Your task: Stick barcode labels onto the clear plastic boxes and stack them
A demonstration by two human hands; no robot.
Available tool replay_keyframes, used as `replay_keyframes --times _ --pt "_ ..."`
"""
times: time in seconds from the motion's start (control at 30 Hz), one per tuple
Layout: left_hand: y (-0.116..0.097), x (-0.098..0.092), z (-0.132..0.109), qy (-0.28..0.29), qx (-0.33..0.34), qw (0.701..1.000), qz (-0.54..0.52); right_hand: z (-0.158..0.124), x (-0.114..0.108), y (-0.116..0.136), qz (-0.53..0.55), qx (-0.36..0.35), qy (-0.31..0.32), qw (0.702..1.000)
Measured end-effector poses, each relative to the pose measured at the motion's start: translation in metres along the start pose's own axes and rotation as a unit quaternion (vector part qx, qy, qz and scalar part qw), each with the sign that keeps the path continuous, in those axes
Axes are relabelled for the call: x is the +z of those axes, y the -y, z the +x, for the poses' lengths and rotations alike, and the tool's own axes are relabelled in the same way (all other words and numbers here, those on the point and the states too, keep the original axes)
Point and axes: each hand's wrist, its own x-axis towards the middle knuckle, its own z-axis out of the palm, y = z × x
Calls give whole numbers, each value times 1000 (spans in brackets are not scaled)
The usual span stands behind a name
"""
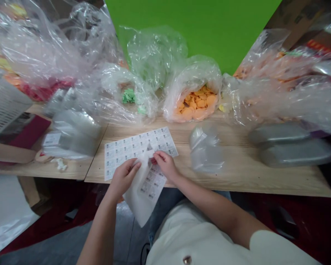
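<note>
In the middle of the head view, a sheet of printed labels [151, 184] hangs over the table's front edge, its whitish, translucent backing [138, 195] curled forward. My left hand [125, 175] pinches the left side of this sheet between thumb and fingers. At its upper edge, my right hand [165, 164] has its fingertips closed on the sheet; whether a single label is between them is too small to tell. Behind both hands, another label sheet [113, 151], printed in a grid, lies flat on the wooden table and is partly covered by them.
Behind lie open plastic bags, one with orange confetti discs [195, 103], another with green pieces [128, 95]. Clear plastic packets [205, 151] sit to the right, with grey packs [295, 147] farther along. More clear packets [71, 136] are at left. A green panel [193, 29] stands behind.
</note>
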Motion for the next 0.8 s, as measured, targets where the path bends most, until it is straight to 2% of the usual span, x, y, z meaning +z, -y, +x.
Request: replay_keyframes --times 0.07,0.13,0.17,0.23,0.3,0.33,0.37,0.4,0.47,0.5,0.57,0.63,0.7,0.73,0.8 --pt "11 -3 22 -78 -16 995 58 2 1 3 12 21 -47 999" --pt "16 -4 42 -160 -11 978 133 -3 -1 13 18 15 -78 997" --pt "15 -4 49 -198 -3 967 161 -8 -5 20 7 -8 -88 996" --pt "2 -1 51 -249 10 955 163 -22 -15 36 -61 -103 -103 987" --pt "-21 7 36 -214 2 975 60 -37 -30 51 -170 -229 -106 953" --pt "-35 12 24 -155 -12 987 -33 -45 -38 58 -222 -282 -100 928" --pt "-49 18 10 -69 -23 985 -155 -53 -47 64 -264 -323 -84 905" --pt "-63 23 -3 -10 -33 966 -256 -60 -55 69 -294 -351 -61 887" --pt "-86 32 -26 52 -48 938 -340 -73 -71 81 -326 -368 -12 871" --pt "-96 35 -34 61 -50 938 -338 -79 -79 87 -326 -356 -1 876" --pt "-113 40 -43 74 -33 958 -274 -89 -95 102 -303 -287 -5 909" --pt "-127 45 -46 108 9 975 -193 -95 -113 117 -275 -184 7 944" --pt "-140 53 -45 135 64 980 -129 -95 -133 129 -264 -108 34 958" --pt "-147 59 -43 127 89 982 -106 -93 -144 134 -259 -89 30 961" --pt "-157 73 -35 61 135 986 -78 -85 -166 138 -227 -78 -40 970"
